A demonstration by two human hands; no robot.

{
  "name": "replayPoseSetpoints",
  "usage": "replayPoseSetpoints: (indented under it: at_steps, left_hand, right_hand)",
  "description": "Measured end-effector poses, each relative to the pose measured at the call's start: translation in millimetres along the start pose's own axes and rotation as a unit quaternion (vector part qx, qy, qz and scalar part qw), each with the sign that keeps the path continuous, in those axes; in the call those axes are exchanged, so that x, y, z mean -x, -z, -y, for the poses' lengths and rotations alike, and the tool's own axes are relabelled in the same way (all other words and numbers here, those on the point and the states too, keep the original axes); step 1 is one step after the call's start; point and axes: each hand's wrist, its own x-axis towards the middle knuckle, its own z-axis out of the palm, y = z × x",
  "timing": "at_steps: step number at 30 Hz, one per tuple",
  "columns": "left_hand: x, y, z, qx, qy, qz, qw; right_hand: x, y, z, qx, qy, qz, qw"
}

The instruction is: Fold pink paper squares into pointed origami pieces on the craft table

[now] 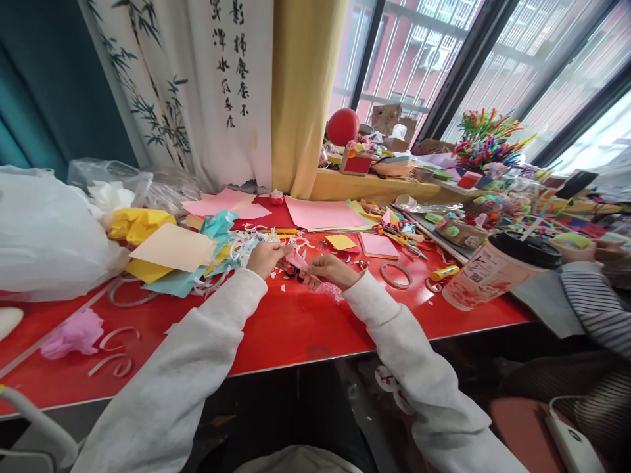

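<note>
Between my two hands, just above the red table (296,335), is a small folded piece of pink paper (297,260). My left hand (266,258) pinches its left side, and my right hand (332,272) grips the right side with bent fingers. Dark scissor handles (292,270) show partly beneath the paper. White paper scraps (244,248) lie heaped behind my left hand. To the right of my right hand are a yellow paper square (340,242), a stack of pink squares (378,246) and a roll of tape (396,275).
A large paper cup (486,272) with a black lid stands at the right, near a co-worker's striped sleeve (594,295). Crumpled coloured paper and a white plastic bag (54,236) fill the left. Pink sheets (325,213) lie at the back. Craft supplies crowd the windowsill.
</note>
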Motion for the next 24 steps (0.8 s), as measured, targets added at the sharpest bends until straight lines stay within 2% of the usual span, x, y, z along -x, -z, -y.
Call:
replayPoseSetpoints:
  at_steps: [3,9,17,20,24]
  left_hand:
    - [-2,-0.1,2,0.029,0.015,0.015,0.999]
    - [2,2.1,-7,0.075,0.049,0.060,0.994]
    - [8,1.2,-11,0.069,-0.007,0.006,0.998]
    - [6,0.2,-10,0.097,0.003,0.036,0.995]
    - [2,-1.7,-5,0.071,0.018,0.076,0.994]
  right_hand:
    - [0,1,0,-0.003,0.004,0.009,1.000]
    - [2,2,3,-0.026,0.006,-0.019,0.999]
    - [3,1,4,-0.016,0.014,0.021,1.000]
    - [0,0,1,-0.035,0.027,-0.001,0.999]
    - [-3,-2,-2,-0.031,0.030,-0.027,0.999]
